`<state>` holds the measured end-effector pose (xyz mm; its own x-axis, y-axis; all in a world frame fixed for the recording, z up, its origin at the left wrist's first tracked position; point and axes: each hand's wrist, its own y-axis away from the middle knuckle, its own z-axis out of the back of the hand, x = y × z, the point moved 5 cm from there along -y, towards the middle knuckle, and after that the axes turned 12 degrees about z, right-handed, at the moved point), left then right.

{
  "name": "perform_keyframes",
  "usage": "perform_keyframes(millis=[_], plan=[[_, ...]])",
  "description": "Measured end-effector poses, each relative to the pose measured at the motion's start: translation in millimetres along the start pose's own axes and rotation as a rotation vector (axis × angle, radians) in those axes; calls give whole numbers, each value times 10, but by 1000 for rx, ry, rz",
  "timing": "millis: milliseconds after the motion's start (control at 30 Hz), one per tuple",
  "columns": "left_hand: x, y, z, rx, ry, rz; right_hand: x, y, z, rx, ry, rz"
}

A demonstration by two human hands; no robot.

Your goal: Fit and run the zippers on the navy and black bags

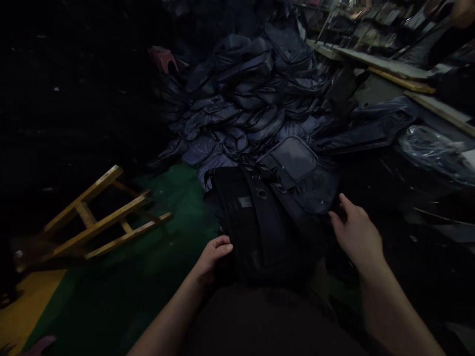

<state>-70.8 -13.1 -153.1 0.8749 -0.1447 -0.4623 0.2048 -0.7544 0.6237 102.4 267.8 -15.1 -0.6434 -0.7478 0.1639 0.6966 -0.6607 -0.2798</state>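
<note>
The soft, light-looking black bag (241, 232) lies by a pile of blue bags (237, 94), its strap (261, 222) good to hold; the left hand (213, 257) curls its fingers together on the bag, and the right hand (354, 237) spreads its fingers apart nearby.

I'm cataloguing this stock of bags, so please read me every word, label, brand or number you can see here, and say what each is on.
Grey patch on the black bag: too blurred to tell whether it bears any text.
Packaging on the shelves: too small and blurred to read.
No text is legible.
</note>
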Motion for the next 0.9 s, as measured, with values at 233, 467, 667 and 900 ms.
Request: perform_keyframes(millis=[233,467,667,900], plan=[[26,-42,4,6,-56,-23,1495,368,-274,241,-609,812],[85,-71,103,-44,-139,-55,1849,662,-572,86,-515,1103],[-156,15,137,-162,-364,-139,1846,818,-730,74,-429,1174],[-689,-13,6,-505,-666,-387,1909,884,-788,120,-328,1215]])
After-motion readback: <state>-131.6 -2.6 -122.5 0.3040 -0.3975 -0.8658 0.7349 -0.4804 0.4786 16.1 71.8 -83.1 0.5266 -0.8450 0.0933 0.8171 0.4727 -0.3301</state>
